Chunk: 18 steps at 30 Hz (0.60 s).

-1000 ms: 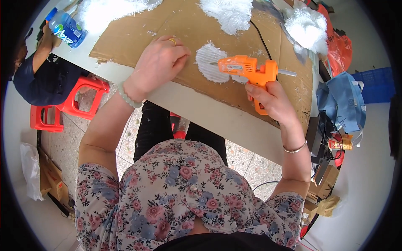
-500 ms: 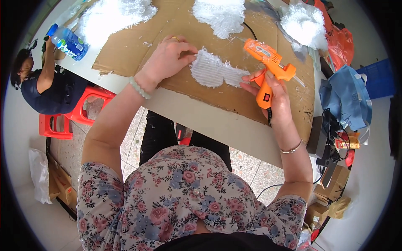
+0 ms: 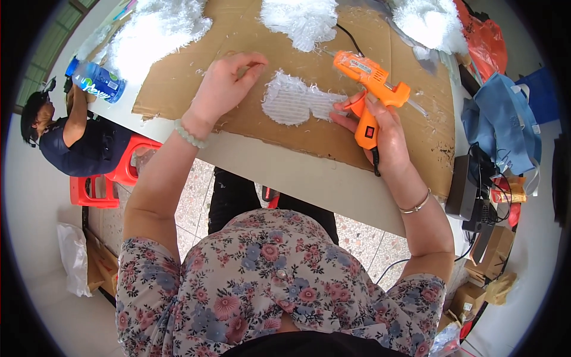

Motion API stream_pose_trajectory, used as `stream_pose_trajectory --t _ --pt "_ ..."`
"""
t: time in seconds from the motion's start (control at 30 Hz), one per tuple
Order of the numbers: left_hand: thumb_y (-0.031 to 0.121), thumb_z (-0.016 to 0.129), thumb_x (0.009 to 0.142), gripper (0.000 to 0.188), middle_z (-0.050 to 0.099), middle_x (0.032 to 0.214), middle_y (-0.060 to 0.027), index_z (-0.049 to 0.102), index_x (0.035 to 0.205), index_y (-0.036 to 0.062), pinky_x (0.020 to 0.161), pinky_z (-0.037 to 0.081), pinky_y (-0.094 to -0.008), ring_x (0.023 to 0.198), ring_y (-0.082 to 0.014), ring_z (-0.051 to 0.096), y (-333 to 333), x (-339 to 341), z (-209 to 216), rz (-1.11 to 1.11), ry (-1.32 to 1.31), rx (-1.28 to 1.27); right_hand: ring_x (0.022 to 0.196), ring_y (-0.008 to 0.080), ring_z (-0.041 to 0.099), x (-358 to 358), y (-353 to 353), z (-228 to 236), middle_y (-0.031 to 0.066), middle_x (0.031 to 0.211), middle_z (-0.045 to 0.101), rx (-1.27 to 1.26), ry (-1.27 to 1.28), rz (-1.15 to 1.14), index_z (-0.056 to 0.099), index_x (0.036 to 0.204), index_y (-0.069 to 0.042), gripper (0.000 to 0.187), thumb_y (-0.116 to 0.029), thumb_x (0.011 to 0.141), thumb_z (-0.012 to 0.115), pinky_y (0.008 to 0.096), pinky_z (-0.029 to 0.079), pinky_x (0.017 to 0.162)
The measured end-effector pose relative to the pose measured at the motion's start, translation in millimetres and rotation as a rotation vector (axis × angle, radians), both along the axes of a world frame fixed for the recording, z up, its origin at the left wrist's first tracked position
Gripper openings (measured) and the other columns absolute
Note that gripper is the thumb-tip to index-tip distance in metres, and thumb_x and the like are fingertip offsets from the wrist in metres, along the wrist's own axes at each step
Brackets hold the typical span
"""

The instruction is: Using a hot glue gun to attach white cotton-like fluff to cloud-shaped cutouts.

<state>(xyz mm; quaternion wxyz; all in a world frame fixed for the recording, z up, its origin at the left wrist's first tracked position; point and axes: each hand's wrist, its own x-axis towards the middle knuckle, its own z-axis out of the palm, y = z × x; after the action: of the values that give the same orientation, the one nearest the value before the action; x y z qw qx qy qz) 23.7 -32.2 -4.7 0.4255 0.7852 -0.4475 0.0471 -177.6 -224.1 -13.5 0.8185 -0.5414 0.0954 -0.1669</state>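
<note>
My right hand [image 3: 389, 134] grips an orange hot glue gun [image 3: 364, 69] by its handle, its nozzle pointing to the far left and a clear glue stick jutting from the back. Beneath its outstretched fingertips lies the narrow right end of a white ribbed piece with frayed, fringed edges [image 3: 288, 102]. That piece rests flat on the brown cardboard [image 3: 238, 125]. To the left of it, my left hand [image 3: 221, 89] hovers apart from the piece. Thumb and forefinger are slightly spread there, and nothing shows between them; the other fingers are curled.
White fluffy heaps [image 3: 160, 35] lie along the table's far side. A blue-capped bottle [image 3: 98, 80] stands at left, near a seated person [image 3: 65, 131] on red stools. Blue bags [image 3: 502, 125], a dark box and cables crowd the right. The gun's black cord [image 3: 351, 37] crosses the cardboard.
My left hand has come away from the white piece's left edge, and its fingertips have parted. My right hand keeps hold of the glue gun in nearly the same place. The view has shifted slightly.
</note>
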Motion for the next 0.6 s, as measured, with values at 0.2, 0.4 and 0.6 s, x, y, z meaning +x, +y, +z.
stream_pose_trajectory --t 0.2,0.4,0.6 --pt "0.01 0.062 0.084 0.01 0.065 0.083 -0.0091 0.068 0.088 0.0042 0.069 0.05 -0.032 0.077 -0.0237 0.06 -15.4 3.7 -10.9 -0.197 -0.329 0.176 0.101 0.0244 0.056 1.7 3.8 -1.6 0.0125 0.098 0.055 0.015 0.008 0.007 0.049 0.104 0.001 0.031 -0.028 0.096 0.041 0.0454 0.048 0.094" --pt "0.006 0.064 0.079 0.008 0.064 0.086 -0.0097 0.068 0.085 0.004 0.072 0.05 -0.0342 0.082 -0.0248 0.059 -8.9 9.9 20.7 -0.129 -0.036 -0.025 0.103 0.0277 0.06 1.6 3.8 -2.5 0.0112 0.1 0.056 0.002 0.023 0.004 0.05 0.103 0.0 0.031 -0.028 0.096 0.041 0.0356 0.052 0.088" --pt "0.004 0.067 0.074 0.009 0.064 0.085 -0.0101 0.067 0.083 0.004 0.075 0.049 -0.0372 0.08 -0.0285 0.058 30.6 -12.5 5.8 -0.103 -0.308 0.155 0.101 0.0303 0.063 4.6 7.1 -8.6 0.0124 0.1 0.058 -0.021 0.035 -0.057 0.052 0.101 -0.001 0.034 -0.033 0.095 0.042 0.0205 0.05 0.051"
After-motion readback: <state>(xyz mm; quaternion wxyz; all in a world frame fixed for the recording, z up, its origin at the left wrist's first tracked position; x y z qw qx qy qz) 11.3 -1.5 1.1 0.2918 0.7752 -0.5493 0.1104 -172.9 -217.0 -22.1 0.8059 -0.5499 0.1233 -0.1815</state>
